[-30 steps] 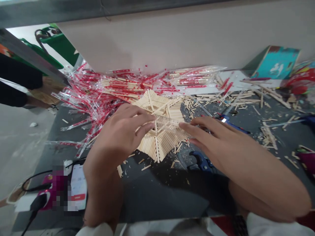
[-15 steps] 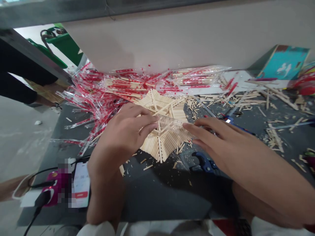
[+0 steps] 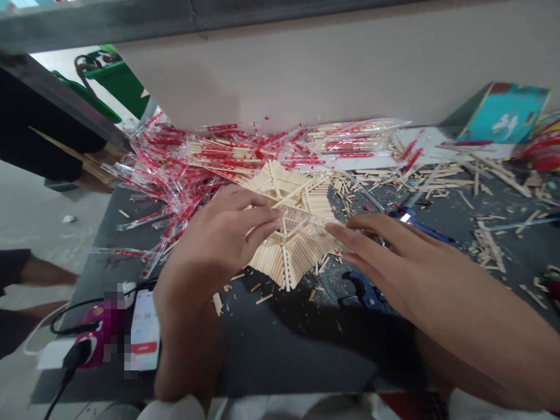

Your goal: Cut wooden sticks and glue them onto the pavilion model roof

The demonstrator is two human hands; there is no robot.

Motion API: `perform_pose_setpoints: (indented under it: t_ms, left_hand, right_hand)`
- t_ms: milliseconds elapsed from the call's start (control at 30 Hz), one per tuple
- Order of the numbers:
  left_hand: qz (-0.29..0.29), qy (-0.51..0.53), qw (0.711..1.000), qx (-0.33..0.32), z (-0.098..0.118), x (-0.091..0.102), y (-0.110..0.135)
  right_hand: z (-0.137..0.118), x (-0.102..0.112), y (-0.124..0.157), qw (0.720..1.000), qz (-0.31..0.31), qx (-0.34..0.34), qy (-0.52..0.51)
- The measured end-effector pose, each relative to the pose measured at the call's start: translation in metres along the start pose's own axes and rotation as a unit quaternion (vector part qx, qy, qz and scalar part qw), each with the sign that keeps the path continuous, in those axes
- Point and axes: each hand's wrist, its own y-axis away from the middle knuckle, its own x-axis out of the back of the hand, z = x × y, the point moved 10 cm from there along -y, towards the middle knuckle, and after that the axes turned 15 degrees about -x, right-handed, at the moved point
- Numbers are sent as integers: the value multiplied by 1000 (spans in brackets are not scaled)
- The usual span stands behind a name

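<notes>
A flat panel glued from pale wooden sticks lies on the dark table, shaped like a many-sided fan. My left hand rests on its left half, fingers curled and pressed on the sticks near a clear plastic strip lying across the middle. My right hand comes in from the right, fingers stretched flat, fingertips touching the panel's right edge. Neither hand lifts anything.
A heap of red-and-clear stick wrappers fills the back left. Loose stick offcuts scatter to the right. Blue-handled cutters lie under my right hand, a blue glue gun behind it. A phone and a cabled pink device sit front left. A person's legs at far left.
Both hands stay on the panel almost unmoved; my right fingertips have slid slightly. The view has shifted a little, and a person's legs have come into view at the far left.
</notes>
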Motion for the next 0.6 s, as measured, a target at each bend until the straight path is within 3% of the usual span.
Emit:
perform_pose_setpoints:
  t_ms: [600]
  left_hand:
    - [-14, -6, 1000, 2, 5, 0, -3]
  right_hand:
    - [7, -6, -7, 999, 33, -12, -13]
